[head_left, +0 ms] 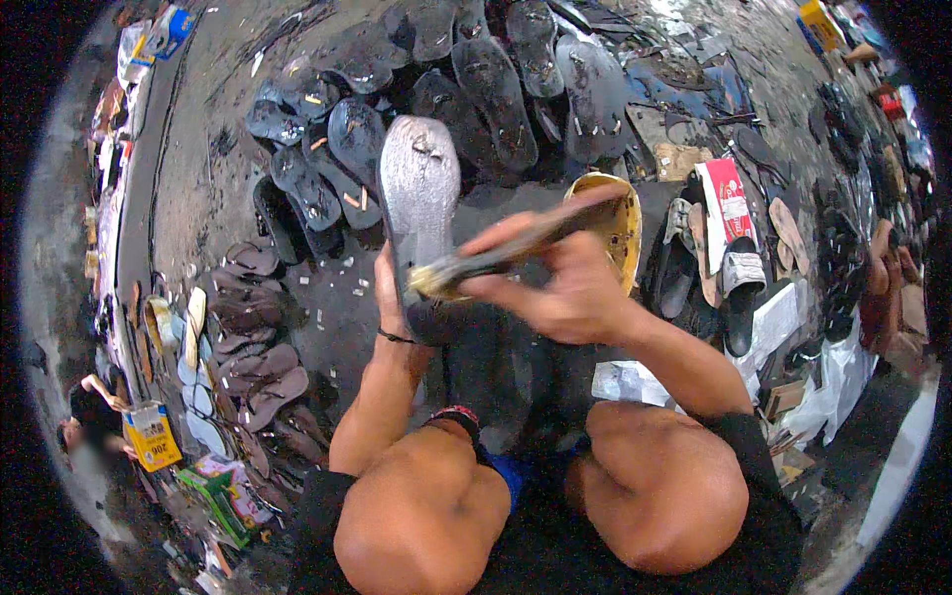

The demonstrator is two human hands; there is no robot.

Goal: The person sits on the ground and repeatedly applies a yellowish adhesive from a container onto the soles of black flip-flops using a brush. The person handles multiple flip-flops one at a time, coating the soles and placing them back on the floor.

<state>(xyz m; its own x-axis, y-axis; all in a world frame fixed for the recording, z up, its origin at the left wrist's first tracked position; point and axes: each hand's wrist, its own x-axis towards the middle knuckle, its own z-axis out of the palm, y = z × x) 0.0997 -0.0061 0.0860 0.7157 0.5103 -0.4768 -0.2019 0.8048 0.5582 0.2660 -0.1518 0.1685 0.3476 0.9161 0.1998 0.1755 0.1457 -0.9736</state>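
My left hand (388,293) grips a dark shoe sole (420,183) from its left side, holding it upright over the floor. The upper part of the sole shines grey and wet. In my right hand (570,288) is a brush (506,250) with a dark, worn handle. Its pale bristles touch the lower part of the sole. Just behind my right hand stands a yellow bowl (632,223), partly hidden by the hand and the brush handle. My left fingers are mostly hidden behind the sole.
Many dark soles (491,99) lie spread beyond my hands. Brown sandals (273,382) are piled at the left, near a yellow box (151,436). At the right lie a slide sandal (742,288), a red and white carton (727,193) and plastic bags (843,367).
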